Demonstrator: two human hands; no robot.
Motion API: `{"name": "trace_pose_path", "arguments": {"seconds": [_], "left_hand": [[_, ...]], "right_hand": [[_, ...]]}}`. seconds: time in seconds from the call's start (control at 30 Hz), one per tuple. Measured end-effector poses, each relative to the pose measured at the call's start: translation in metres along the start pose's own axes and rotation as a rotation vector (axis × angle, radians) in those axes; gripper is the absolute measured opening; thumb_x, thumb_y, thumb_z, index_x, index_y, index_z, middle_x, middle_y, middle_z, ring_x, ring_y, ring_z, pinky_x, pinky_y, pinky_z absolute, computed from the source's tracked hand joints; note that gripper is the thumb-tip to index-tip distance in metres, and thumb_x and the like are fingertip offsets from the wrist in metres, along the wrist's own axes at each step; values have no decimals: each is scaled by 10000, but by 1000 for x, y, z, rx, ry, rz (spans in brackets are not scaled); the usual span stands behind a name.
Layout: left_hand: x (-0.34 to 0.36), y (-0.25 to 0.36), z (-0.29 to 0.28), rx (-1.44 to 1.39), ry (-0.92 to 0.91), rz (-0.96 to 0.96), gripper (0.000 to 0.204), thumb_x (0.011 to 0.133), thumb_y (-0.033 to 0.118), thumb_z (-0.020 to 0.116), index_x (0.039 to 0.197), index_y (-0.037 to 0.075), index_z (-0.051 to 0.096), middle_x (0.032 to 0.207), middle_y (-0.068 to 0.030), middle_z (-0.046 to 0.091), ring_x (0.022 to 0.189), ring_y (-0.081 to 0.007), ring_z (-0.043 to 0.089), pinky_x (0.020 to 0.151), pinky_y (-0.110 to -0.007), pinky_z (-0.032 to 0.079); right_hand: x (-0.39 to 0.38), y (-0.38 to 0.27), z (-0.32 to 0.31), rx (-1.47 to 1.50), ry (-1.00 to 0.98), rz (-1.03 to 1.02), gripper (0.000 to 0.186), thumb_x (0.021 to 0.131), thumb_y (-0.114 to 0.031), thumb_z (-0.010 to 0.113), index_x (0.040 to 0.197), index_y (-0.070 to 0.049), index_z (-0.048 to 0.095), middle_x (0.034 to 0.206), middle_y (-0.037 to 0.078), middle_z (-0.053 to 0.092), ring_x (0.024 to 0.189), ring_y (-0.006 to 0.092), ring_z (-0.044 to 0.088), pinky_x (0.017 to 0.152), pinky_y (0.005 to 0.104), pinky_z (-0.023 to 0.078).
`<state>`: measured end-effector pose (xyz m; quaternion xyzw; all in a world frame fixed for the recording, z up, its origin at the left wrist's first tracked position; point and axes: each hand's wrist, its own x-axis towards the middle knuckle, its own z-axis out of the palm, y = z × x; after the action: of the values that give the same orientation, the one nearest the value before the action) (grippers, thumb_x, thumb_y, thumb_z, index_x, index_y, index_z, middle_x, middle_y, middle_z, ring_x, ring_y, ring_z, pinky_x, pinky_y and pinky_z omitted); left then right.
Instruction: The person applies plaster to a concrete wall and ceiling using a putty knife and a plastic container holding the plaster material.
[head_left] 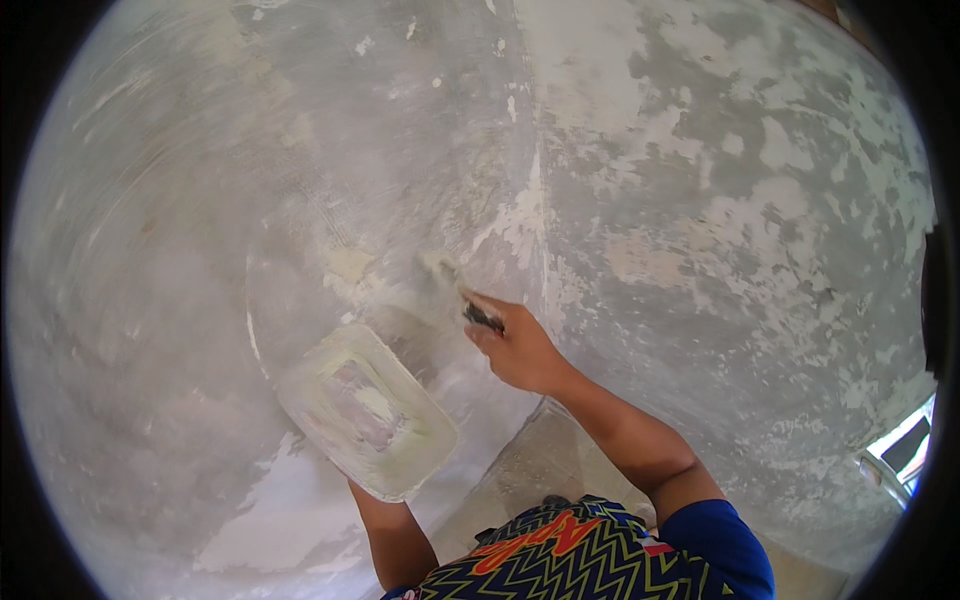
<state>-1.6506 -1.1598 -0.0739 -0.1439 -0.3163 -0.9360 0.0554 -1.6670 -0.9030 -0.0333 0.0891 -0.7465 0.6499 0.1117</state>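
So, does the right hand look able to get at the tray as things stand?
Probably yes: the right hand, gripping a dark-handled tool, appears above and right of the tray in the picture, with nothing visible between them; depth is hard to judge.

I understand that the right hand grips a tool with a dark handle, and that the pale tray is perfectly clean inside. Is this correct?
Not quite: the tray is not clean. The head view shows its inside smeared with pale paste. The right hand does grip a tool with a dark handle.
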Motion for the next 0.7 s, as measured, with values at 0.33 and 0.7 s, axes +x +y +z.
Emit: {"name": "trace_pose_path", "arguments": {"seconds": [0.33, 0.7], "left_hand": [[-5, 19, -7, 47, 100, 109, 676, 979, 513, 622, 1497, 101, 482, 1429, -94, 576, 1280, -274, 587, 1024, -445, 558], [-14, 23, -12, 51, 138, 132, 612, 1021, 485, 562, 1485, 91, 494, 1408, -92, 592, 1255, -263, 605, 1016, -421, 560]], "right_hand": [[73, 27, -12, 2, 467, -191, 558, 982, -59, 601, 1512, 33, 454, 823, 117, 613, 667, 180, 524, 644, 354, 489], [-27, 109, 62, -247, 159, -155, 623, 916, 4, 663, 1504, 9, 458, 1374, 313, 598, 1186, 393, 668, 947, 351, 534]]}}
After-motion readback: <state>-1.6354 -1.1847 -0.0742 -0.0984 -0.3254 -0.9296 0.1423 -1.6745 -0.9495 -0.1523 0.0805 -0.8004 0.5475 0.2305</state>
